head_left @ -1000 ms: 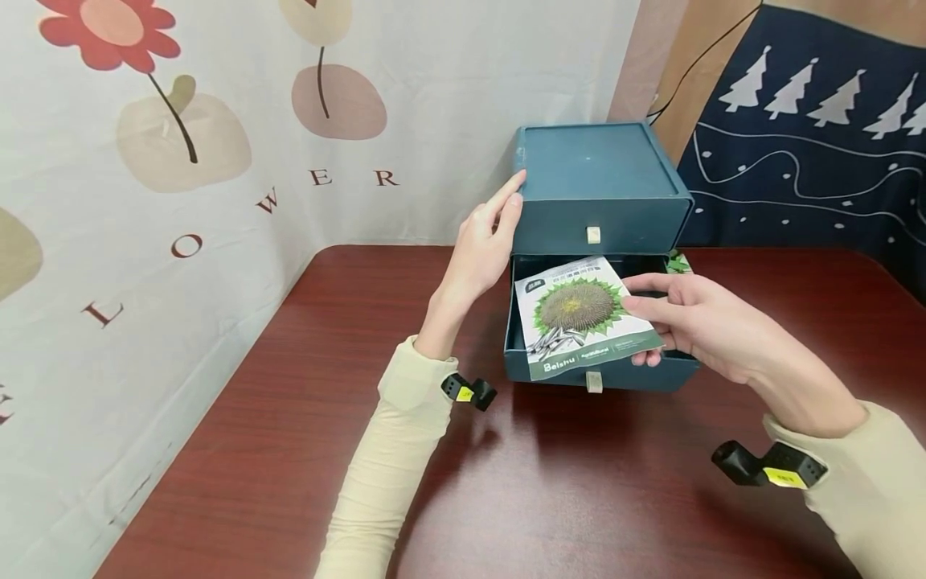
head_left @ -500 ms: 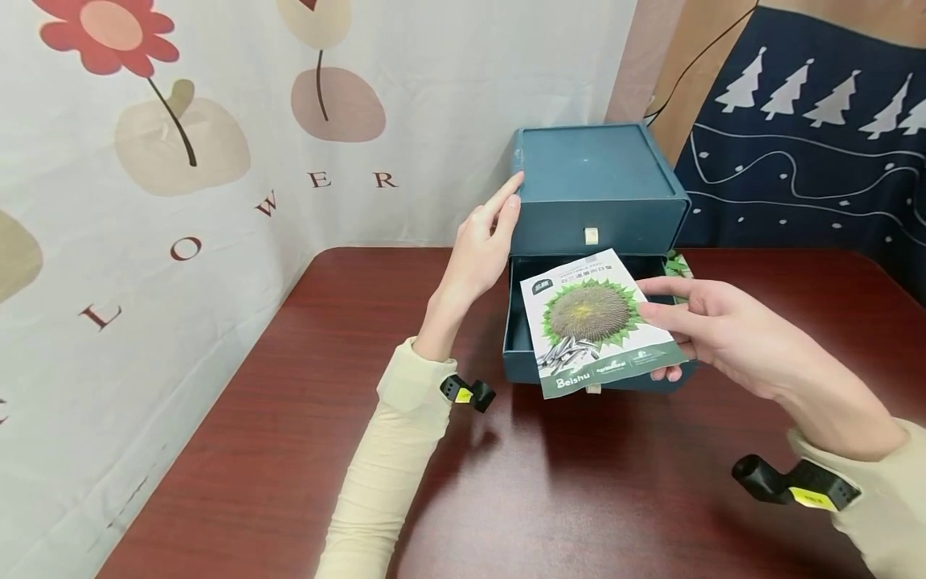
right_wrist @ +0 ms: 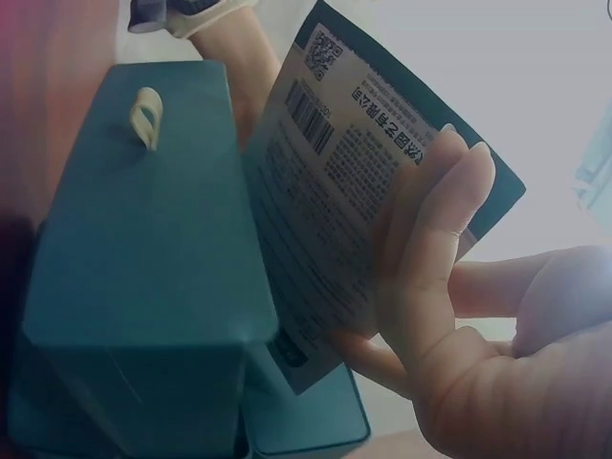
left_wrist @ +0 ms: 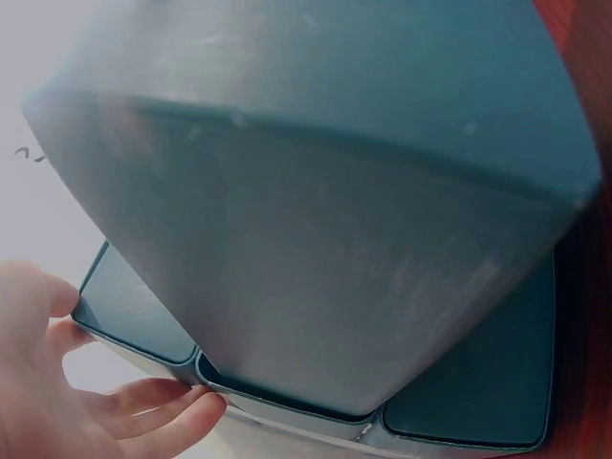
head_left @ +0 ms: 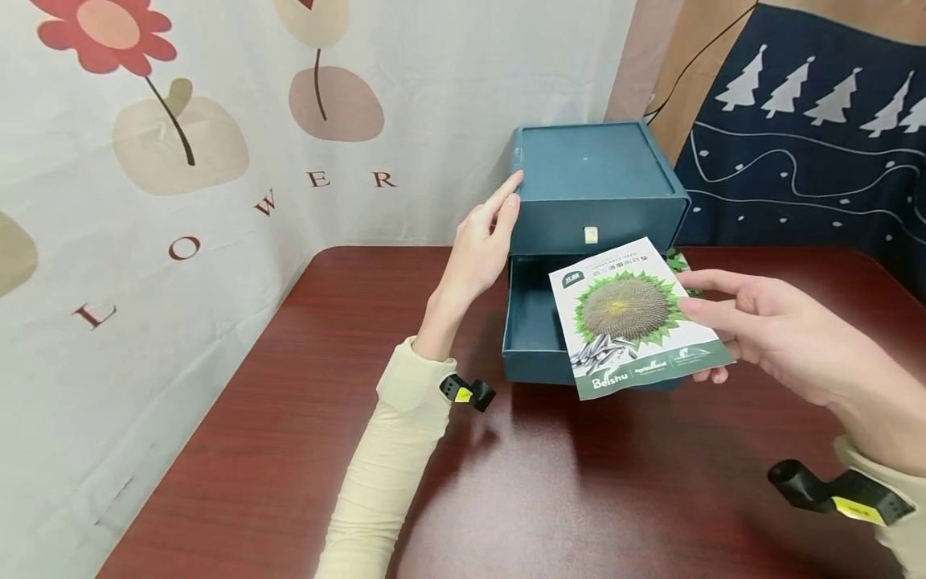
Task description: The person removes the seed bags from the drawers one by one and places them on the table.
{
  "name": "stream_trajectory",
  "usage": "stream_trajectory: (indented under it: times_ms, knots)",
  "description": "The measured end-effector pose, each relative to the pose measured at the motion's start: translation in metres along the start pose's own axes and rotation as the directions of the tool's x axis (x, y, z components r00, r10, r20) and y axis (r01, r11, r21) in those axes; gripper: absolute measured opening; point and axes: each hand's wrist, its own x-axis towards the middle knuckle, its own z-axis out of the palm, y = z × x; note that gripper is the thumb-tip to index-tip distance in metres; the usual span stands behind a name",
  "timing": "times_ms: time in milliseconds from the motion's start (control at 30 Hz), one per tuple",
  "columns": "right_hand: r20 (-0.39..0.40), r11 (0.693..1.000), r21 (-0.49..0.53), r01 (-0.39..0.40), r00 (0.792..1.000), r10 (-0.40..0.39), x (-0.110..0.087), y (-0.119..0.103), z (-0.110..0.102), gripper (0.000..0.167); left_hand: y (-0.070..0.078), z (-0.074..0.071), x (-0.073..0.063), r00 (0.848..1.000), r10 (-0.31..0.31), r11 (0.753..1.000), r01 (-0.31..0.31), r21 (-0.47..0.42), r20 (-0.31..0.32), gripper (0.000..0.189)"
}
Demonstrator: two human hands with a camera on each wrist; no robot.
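Note:
A seed packet [head_left: 629, 310] with a sunflower head pictured on its front tilts above the pulled-out drawer. My right hand [head_left: 777, 326] pinches its right edge, thumb on the printed front and fingers behind. In the right wrist view, the back of the packet [right_wrist: 325, 182] shows a barcode and small print. My left hand [head_left: 477, 245] rests with extended fingers against the left side of the blue drawer box [head_left: 600, 165]. The open drawer [head_left: 538, 366] juts out below the upper drawer front [head_left: 553, 225]; the packet hides its right part. In the left wrist view, my left hand [left_wrist: 86, 382] touches the box's side.
Green-and-white printed material [head_left: 678, 261] shows behind the box's right side. The reddish-brown table [head_left: 304, 386] spreads out in front. A flower-print cloth [head_left: 448, 80] hangs behind, with a dark tree-print cloth [head_left: 796, 177] at right.
My right hand has drawn the seed packet to the right and slightly upward, off the drawer's left part, uncovering more of the drawer interior. My left hand has stayed at the box.

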Motion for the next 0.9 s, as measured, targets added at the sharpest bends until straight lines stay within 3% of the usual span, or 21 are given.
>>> stream_trajectory:
  times_ms: [267, 467, 900]
  knots:
    - [-0.059, 0.999, -0.044, -0.017, 0.998, 0.014, -0.008, 0.004, -0.014, 0.042, -0.002, 0.001, -0.001, 1.0, 0.002, 1.0, -0.002, -0.017, 0.007, 0.046]
    - [-0.1, 0.997, -0.076, 0.032, 0.994, -0.039, -0.013, 0.007, -0.024, 0.038, -0.001, 0.0, -0.001, 1.0, 0.006, 1.0, -0.006, -0.02, 0.009, 0.046]
    - [-0.229, 0.977, -0.214, 0.009, 0.972, -0.06, -0.024, 0.002, -0.045, 0.042, -0.001, 0.0, 0.0, 1.0, 0.015, 1.0, -0.015, -0.025, 0.01, 0.046]
